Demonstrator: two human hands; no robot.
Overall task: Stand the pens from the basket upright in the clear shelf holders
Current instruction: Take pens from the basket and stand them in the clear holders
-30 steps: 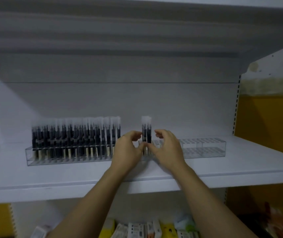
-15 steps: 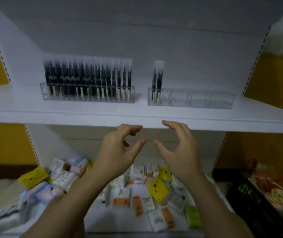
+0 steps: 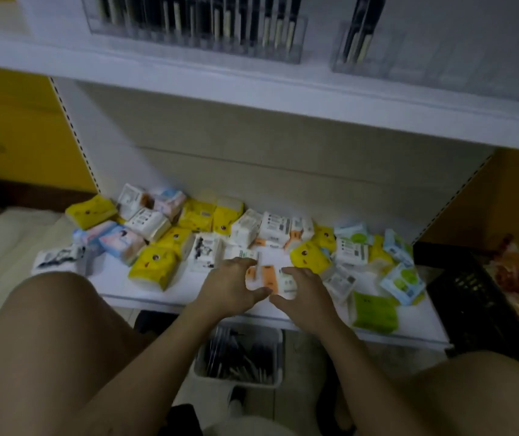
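Pens: slim dark pens with pale ends (image 3: 239,354) lie in a loose heap in the small white plastic basket (image 3: 278,357) on the floor, between the person's knees
Handling: likely light, stiff and smooth, so they may slide past each other; best pinched mid-barrel in a small bunch, all ends pointing one way
Left hand (image 3: 230,287): empty, fingers loosely curled, above the basket
Right hand (image 3: 302,294): empty too, fingers relaxed, thumb close to the left thumb
Holders: the left clear plastic holder (image 3: 299,48) looks full; the right clear holder (image 3: 440,58) has a few pens (image 3: 357,33) at its left end
Change: a second ago both hands were up at the right holder around those pens; now they have dropped in front of the lower shelf of tissue packs (image 3: 154,265), heading for the basket
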